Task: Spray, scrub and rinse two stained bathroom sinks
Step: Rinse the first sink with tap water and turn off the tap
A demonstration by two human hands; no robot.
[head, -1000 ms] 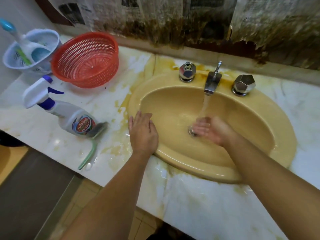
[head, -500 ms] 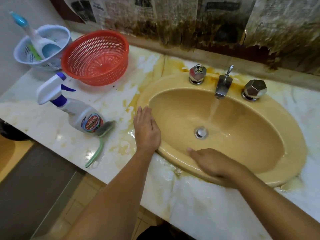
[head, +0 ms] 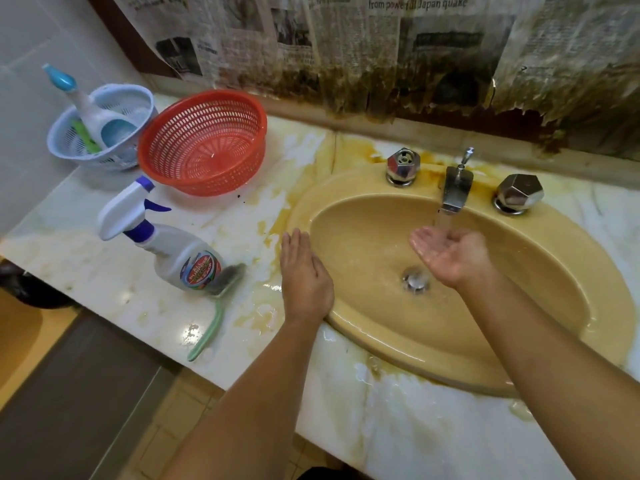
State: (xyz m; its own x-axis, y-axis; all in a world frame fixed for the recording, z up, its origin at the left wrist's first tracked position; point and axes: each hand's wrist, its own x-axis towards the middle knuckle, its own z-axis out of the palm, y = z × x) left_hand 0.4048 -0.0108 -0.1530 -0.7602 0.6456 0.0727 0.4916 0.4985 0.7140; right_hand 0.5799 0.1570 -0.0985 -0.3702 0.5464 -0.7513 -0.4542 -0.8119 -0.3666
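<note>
Right hand (head: pixel 450 254) back under the running tap (head: pixel 455 190)
It has left the near rim of the yellow sink (head: pixel 363 244) and lies cupped, palm up, in the stream above the drain (head: pixel 415 280). The left hand (head: pixel 304 278) stays flat, fingers together, on the left rim; the spray bottle (head: pixel 176 251) stands unmoved on the desk (head: pixel 86 271).

Home bathroom, probably: yellow sink (head: pixel 346 209) in stained marble counter (head: pixel 398 427), chrome tap (head: pixel 456 192), newspaper-covered wall (head: pixel 346 39).

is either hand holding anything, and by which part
Nothing held: left hand lies flat on the sink rim, right hand is cupped under the running tap.
</note>
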